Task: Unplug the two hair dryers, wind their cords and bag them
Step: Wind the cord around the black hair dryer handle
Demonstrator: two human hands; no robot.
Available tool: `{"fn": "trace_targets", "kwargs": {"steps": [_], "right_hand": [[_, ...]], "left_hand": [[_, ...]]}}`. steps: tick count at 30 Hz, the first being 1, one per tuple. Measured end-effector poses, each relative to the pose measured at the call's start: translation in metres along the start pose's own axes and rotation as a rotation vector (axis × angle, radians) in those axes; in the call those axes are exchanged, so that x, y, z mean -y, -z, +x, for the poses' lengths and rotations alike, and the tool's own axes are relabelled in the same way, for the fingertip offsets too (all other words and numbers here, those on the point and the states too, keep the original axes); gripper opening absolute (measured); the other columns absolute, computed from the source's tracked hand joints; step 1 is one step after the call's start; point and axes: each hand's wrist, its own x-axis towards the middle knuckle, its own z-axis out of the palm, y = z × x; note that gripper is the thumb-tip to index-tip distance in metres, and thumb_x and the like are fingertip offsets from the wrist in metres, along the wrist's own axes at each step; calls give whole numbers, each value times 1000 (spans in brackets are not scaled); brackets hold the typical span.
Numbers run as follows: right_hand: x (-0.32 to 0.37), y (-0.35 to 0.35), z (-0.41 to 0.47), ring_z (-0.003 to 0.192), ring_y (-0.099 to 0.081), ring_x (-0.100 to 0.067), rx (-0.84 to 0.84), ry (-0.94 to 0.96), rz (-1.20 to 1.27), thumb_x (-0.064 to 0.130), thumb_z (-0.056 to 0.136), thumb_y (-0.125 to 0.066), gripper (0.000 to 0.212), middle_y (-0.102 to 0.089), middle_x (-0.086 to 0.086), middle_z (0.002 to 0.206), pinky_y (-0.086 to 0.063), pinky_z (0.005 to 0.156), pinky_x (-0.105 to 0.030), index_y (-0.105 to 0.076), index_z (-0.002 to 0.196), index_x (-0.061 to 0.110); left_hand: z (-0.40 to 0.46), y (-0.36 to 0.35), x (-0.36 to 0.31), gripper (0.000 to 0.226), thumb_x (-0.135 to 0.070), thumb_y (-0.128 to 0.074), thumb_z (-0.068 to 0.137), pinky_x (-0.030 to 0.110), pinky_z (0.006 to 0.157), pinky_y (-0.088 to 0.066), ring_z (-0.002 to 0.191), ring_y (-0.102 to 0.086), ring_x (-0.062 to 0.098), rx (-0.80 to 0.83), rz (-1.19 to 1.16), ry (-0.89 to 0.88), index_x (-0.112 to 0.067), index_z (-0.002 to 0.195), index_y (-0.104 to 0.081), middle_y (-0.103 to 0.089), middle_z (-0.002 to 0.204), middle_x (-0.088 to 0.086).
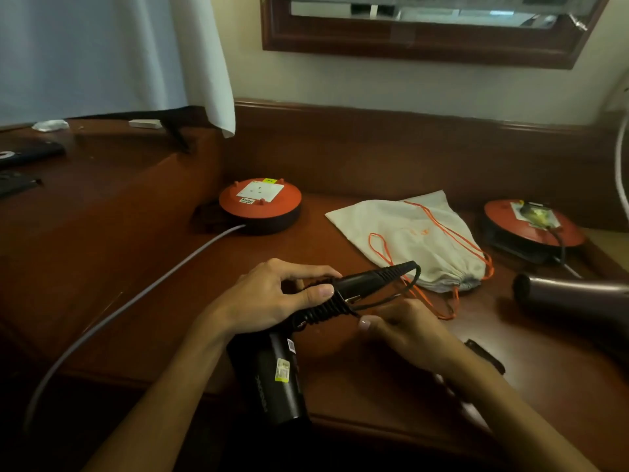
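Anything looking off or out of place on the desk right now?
Nothing damaged or spilled. The second, dark brown hair dryer lies on its side at the desk's right edge, and a black cord still runs into the right-hand orange cable reel. The cream drawstring bag lies flat, its orange cords sprawled loose.

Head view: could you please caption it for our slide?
Left hand grips a hair dryer while right hand winds its cord.
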Motion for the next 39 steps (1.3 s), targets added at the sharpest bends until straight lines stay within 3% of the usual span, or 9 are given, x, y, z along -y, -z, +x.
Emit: {"fn": "trace_targets", "kwargs": {"steps": [2,4,7,11,14,19,26,32,39], "right_hand": [[5,8,5,72,-64,3,55,30,96,35,92,-64,14,-67,30,80,-45,62,-11,-68,85,47],[6,17,9,83,-67,7,82,37,108,19,88,-72,16,-70,25,89,-50,68,-10,-69,95,33],[-1,26,17,57,-59,5,166,-47,-4,2,87,-73,34,-58,12,64,-44,53,-12,-58,70,28],[-6,29,29,53,-53,-5,300,-64,-183,16,84,-77,20,-59,2,59,-39,51,-19,-68,68,9],[0,46,30,66,-60,-17,321,-96,-179,30,88,-74,23,-66,-4,73,-48,60,-30,-70,76,12],[33,75,33,61,-52,-11,460,-194,-89,30,101,-57,33,-61,-1,68,-41,55,-17,-69,70,23],[73,60,47,63,-56,-20,415,-213,-310,18,98,-54,27,-67,-21,79,-43,58,-31,-72,88,0],[74,55,47,69,-71,-15,423,-221,-370,13,95,-57,21,-76,-4,75,-52,59,-21,-76,91,8],[68,66,33,73,-69,-14,196,-179,-299,21,95,-64,16,-74,6,82,-59,63,-30,-79,101,21]], "left_hand": [[-1,-3,-2,37,-69,-63,87,51,87,-60,88,-75,15,3,4,-17,-56,122,-68,-69,87,-14],[-1,-7,-3,40,-74,-62,83,49,92,-58,95,-73,10,6,47,-13,-59,119,-68,-70,92,-21],[-3,-12,-11,41,-80,-60,81,40,90,-56,96,-68,2,43,155,-24,-56,113,-70,-72,95,-26],[-1,-20,-23,46,-82,-56,83,23,73,-40,78,-62,2,115,407,-153,-48,110,-70,-69,79,-15],[4,-25,-27,51,-85,-51,83,24,82,-36,76,-60,-1,172,508,-187,-46,109,-70,-66,74,-16],[11,-27,-25,66,-90,-47,77,32,98,-37,89,-60,-3,187,543,-130,-46,122,-68,-71,94,-21],[15,-24,-28,53,-82,-39,90,26,61,-32,73,-55,-1,208,625,-52,-52,131,-54,-65,91,-17],[23,-25,-36,38,-65,-46,99,35,80,-46,100,-62,12,369,518,50,-54,136,-48,-65,118,-17],[27,-15,-24,48,-74,-48,93,39,91,-50,110,-62,8,214,400,35,-57,138,-49,-66,125,-21]]}}
